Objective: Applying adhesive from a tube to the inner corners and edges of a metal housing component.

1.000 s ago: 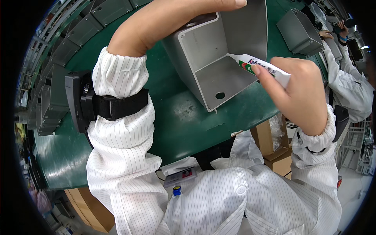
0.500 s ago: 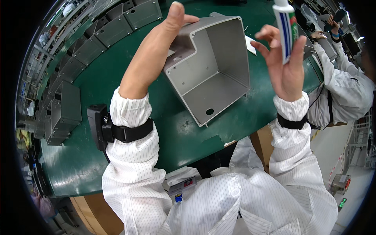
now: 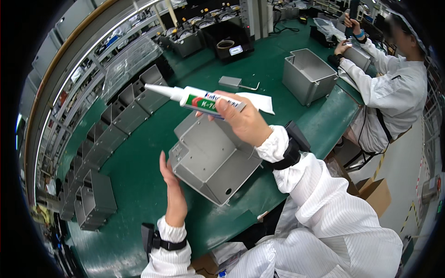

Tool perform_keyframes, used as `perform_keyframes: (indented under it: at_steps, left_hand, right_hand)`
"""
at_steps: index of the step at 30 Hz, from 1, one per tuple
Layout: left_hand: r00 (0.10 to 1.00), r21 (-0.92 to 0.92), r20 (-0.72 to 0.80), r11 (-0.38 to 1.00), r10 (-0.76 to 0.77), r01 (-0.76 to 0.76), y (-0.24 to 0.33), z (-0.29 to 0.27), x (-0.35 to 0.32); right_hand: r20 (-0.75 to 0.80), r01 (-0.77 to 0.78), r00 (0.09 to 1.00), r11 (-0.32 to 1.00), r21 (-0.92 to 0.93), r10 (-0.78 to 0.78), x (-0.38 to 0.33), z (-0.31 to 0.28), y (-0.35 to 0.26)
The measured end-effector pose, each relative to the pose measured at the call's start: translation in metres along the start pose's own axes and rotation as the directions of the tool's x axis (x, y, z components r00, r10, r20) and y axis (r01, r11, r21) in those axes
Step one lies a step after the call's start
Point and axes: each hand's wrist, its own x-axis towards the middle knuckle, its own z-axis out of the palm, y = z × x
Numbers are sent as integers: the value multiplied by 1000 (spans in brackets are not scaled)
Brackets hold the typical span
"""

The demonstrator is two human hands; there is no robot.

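A grey metal box (image 3: 199,169) with a stepped wall and a round hole sits on the green bench, its open side toward me. Along its left wall stands my left hand (image 3: 175,197), fingers stretched and flat against or close beside the metal; whether they touch it I cannot tell. Above the box's far edge, my right hand (image 3: 245,120) grips a white, green and blue sealant tube (image 3: 201,103). The tube lies nearly level, its long white nozzle (image 3: 162,91) pointing left. My right hand hides part of the box's far right corner.
Several grey boxes (image 3: 123,123) line the bench's left edge. Another box (image 3: 308,76) stands at the far right, with a hex key (image 3: 250,87), a small grey block (image 3: 229,82) and white paper (image 3: 260,103) left of it. A co-worker (image 3: 382,88) sits at the right.
The view has shifted to take in more of the far bench. My right hand has carried the tube left over the box and turned it nearly level. My left hand has slid down the box's left side.
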Motion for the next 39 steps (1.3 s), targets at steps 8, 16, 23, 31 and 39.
perform_keyframes:
  at_steps: [8, 16, 23, 31, 39]
  left_hand:
    - [972, 487, 162, 870, -173, 73, -25, 23, -50]
    - [996, 124, -92, 992, 20, -9, 4, 47, -44]
    - [940, -138, -339, 990, -34, -14, 26, 38, -60]
    - [877, -484, -436, 874, -203, -38, 30, 40, -98]
    - [911, -689, -331, 723, -244, -56, 34, 25, -111]
  right_hand:
    - [0, -19, 1000, 999, 35, 19, 0, -1, 9]
    - [-256, 18, 967, 991, 133, 16, -17, 1, 0]
    - [-693, -93, 716, 995, 23, 83, -92, 38, -2]
    - [-683, -70, 650, 921, 383, 334, -140, 74, -5]
    - [-642, 47, 720, 904, 425, 264, -152, 88, -4]
